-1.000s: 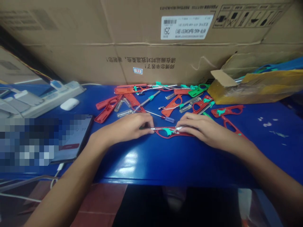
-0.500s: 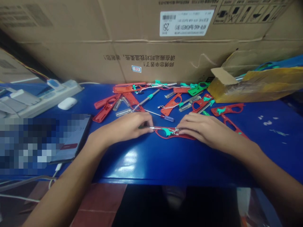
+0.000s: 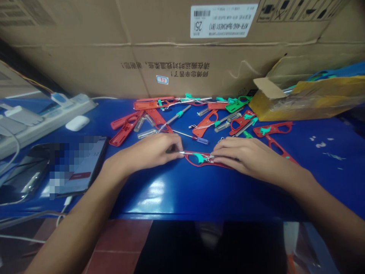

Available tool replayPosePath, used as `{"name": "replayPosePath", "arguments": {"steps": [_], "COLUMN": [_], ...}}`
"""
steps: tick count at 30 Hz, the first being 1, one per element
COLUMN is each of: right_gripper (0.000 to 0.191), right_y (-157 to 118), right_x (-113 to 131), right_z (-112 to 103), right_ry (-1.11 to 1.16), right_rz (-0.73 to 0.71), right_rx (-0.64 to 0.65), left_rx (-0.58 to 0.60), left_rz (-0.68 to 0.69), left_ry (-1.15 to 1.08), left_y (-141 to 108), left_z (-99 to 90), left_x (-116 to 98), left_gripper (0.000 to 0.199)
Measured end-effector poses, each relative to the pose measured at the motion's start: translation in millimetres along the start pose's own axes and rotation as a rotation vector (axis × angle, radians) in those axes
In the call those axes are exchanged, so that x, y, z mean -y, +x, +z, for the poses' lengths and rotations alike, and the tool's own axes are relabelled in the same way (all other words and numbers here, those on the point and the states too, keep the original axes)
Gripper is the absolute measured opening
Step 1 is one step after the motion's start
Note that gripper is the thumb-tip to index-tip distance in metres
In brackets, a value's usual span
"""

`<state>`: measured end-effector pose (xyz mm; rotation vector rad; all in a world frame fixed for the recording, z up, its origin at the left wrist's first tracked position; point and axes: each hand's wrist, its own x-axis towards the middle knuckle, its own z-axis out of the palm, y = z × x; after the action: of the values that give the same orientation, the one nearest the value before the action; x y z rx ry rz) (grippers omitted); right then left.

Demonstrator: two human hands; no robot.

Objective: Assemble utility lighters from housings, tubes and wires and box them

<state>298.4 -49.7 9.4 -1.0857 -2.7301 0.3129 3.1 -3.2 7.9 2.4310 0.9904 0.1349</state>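
Low over the front of the blue table lies a red half-shell of a long-nosed lighter (image 3: 195,164), with a teal trigger (image 3: 199,157) and thin white wire in it. My left hand (image 3: 165,147) is closed, thumb and fingertips pinching the metal tube (image 3: 182,152) at the shell's left end. My right hand (image 3: 238,152) is closed around the shell's right part, with its fingertips by the wire and inner parts. Those fingers hide most of the shell's handle. Just beyond my hands rests a screwdriver (image 3: 202,140) with a clear purple handle.
Red shells (image 3: 125,131), a green shell (image 3: 237,104) and clear fuel tanks (image 3: 146,133) lie scattered behind my hands. A torn carton (image 3: 308,101) stands back right, before a large cardboard box (image 3: 171,49). At left are a power strip (image 3: 54,120), an earbud case (image 3: 77,123) and a phone (image 3: 85,167).
The whole view has shifted slightly, so things appear a little higher and further left. Both hands keep the same hold on the lighter parts.
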Motion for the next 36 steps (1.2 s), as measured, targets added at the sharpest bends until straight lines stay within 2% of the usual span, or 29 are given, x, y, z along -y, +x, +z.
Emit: {"name": "replayPosePath", "arguments": {"steps": [7, 14, 22, 29, 36], "right_gripper": [0.032, 0.034, 0.033, 0.039, 0.033], "right_y": [1.5, 0.5, -0.4, -0.8, 3.7], "right_x": [-5.7, -13.9, -13.2, -20.3, -16.8], "right_z": [3.4, -2.1, 2.3, 5.7, 7.4], "right_ry": [0.039, 0.229, 0.142, 0.008, 0.01], "right_rz": [-0.005, 0.004, 0.006, -0.167, -0.116], "right_rx": [-0.063, 0.034, 0.012, -0.058, -0.038], "left_rx": [0.022, 0.03, 0.022, 0.021, 0.012], "left_rz": [-0.043, -0.036, -0.037, -0.049, -0.038], "left_ry": [-0.002, 0.006, -0.009, -0.007, -0.026], "left_y": [-1.2, -0.5, -0.4, -1.2, 0.4], "left_z": [-2.1, -2.7, -1.1, -1.9, -0.3], "left_x": [-0.4, 0.5, 2.2, 0.6, 1.1], "left_gripper": [0.021, 0.024, 0.022, 0.021, 0.018]}}
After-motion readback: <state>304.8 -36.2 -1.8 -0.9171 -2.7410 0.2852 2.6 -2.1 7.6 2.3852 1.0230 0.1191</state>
